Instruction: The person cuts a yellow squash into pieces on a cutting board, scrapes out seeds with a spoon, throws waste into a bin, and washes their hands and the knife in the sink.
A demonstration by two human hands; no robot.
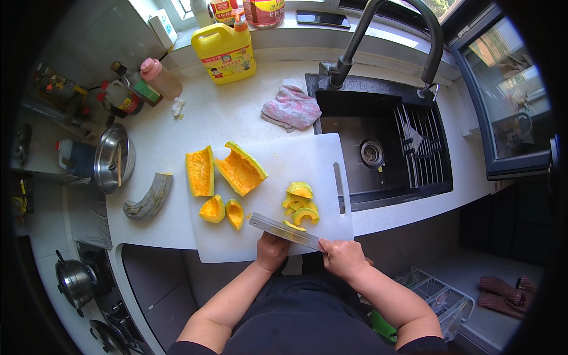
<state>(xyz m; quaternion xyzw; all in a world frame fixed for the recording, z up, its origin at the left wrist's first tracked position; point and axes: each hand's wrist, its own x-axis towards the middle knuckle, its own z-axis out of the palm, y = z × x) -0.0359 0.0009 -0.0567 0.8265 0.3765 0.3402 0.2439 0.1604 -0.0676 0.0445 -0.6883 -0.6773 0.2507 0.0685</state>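
My right hand (344,258) grips the handle of a broad kitchen cleaver (284,231), its blade slanting over the front of a white cutting board (297,164). Close against the near side of the blade is my left hand (270,252); its fingertips, and anything under them, are hidden. A thin pumpkin slice (294,226) lies along the blade's far side. Beyond it, several curved pumpkin slices (301,202) form a loose pile. Two large hollowed pumpkin pieces (199,172) (242,169) and two smaller chunks (212,209) (234,214) rest on the board's left half.
A curved, grey-skinned gourd piece (150,199) lies left of the board, near a steel bowl (108,164) with chopsticks. The board's right end overlaps the black sink (355,133). Behind are a pink cloth (293,108), a yellow jug (226,55) and a tall faucet (350,53).
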